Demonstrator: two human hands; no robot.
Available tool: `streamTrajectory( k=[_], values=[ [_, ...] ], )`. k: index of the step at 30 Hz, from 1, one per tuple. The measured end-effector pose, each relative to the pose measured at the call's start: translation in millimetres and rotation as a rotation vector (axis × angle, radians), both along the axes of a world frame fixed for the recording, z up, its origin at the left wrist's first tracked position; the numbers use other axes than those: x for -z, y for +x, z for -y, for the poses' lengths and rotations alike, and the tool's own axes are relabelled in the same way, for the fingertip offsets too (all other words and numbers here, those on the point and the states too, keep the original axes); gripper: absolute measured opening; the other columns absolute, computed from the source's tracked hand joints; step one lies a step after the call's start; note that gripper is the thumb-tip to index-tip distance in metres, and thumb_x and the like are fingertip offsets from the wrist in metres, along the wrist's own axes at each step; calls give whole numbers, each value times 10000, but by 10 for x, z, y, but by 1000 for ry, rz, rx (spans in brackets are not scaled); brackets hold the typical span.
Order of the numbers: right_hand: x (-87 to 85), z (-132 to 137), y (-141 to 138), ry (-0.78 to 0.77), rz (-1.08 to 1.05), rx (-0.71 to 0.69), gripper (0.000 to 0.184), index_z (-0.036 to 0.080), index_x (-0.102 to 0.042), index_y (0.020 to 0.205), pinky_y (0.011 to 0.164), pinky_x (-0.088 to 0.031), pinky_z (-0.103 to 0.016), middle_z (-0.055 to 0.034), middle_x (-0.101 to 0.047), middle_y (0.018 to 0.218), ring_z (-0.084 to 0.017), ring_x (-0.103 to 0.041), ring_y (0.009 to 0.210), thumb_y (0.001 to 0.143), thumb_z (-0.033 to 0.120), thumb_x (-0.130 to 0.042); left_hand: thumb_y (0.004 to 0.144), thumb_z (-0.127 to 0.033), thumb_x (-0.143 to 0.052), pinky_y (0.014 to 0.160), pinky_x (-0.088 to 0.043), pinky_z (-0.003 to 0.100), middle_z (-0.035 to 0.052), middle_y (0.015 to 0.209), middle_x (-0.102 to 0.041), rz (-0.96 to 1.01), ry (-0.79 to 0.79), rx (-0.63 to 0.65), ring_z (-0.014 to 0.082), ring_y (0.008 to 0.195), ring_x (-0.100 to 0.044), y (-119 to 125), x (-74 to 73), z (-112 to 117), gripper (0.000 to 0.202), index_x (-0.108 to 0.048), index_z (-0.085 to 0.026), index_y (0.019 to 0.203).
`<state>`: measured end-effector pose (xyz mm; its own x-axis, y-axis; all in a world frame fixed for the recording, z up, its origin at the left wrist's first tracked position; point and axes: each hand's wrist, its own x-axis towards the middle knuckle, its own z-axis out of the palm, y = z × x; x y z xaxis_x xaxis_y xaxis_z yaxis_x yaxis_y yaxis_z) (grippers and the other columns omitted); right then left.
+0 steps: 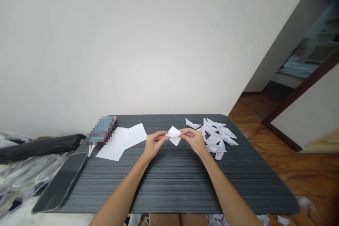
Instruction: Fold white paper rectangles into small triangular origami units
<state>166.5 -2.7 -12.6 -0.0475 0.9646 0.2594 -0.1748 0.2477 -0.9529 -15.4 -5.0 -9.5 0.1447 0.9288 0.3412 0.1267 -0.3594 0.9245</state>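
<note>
A small white folded paper point(174, 135), diamond-shaped with a crease across its middle, is held up over the dark table. My left hand point(154, 143) pinches its left corner between thumb and fingers. At the opposite corner, my right hand point(194, 139) grips it in the same way. Just right of my right hand lies a loose pile of folded white paper boats point(218, 136), partly hidden by that hand. One paper boat point(192, 124) sits a little apart at the back. Flat white paper sheets point(116, 144) overlap to the left of my left hand.
The dark, ribbed table point(174, 183) stands against a white wall. A blurred-out phone point(102, 130) is at the back left, and a black-screened phone point(62, 180) lies along the left edge. Plastic-wrapped items point(31, 173) crowd the left side. Below the front edge are more paper pieces point(217, 219).
</note>
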Motion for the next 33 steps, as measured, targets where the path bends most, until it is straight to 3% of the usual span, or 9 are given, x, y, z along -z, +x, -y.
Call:
streamTrajectory(
  k=[8, 13, 18, 23, 28, 33],
  values=[
    [-26, 4, 19, -37, 59, 42, 142, 156, -575, 622, 605, -456, -274, -14, -612, 682, -125, -559, 608, 584, 245, -679, 695, -285, -593, 652, -503, 269, 59, 744, -657, 39, 1, 8, 169, 672, -617, 7, -15, 6, 179, -641, -120, 747],
    [-47, 15, 1, 27, 50, 40, 191, 157, -515, 580, 628, -449, -264, -26, -592, 714, -130, -549, 667, 614, 279, -659, 700, -294, -587, 674, -489, 267, 71, 768, -643, 54, -44, 41, 166, 704, -607, 17, -9, 3, 200, -620, -108, 766],
    [-43, 36, -44, 71, 113, -32, 203, 160, -512, 567, 586, -442, -249, -28, -566, 710, -125, -532, 644, 625, 299, -647, 688, -308, -597, 524, -470, 219, 59, 805, -625, 59, -68, 118, 128, 610, -577, 81, -56, 2, 252, -597, -119, 855],
    [-64, 58, -69, 45, 123, -60, 183, 168, -606, 682, 627, -454, -277, -24, -582, 700, -139, -543, 653, 608, 329, -653, 725, -335, -550, 552, -449, 236, 53, 686, -643, -5, -42, 130, 143, 603, -556, 99, -66, 9, 248, -656, -111, 739],
    [-93, 60, -64, 10, 87, -60, 175, 161, -603, 571, 637, -452, -275, -34, -599, 721, -145, -547, 681, 593, 323, -666, 732, -337, -542, 604, -440, 256, 69, 761, -657, 21, -85, 161, 170, 679, -567, 89, -43, 11, 267, -660, -100, 773],
    [-62, 46, -81, -69, 81, -29, 197, 155, -581, 607, 581, -449, -252, -17, -585, 648, -122, -531, 606, 589, 328, -673, 741, -334, -533, 552, -422, 221, 54, 725, -641, 89, -111, 105, 135, 623, -558, 155, -28, 38, 268, -600, -105, 862]
  ],
)
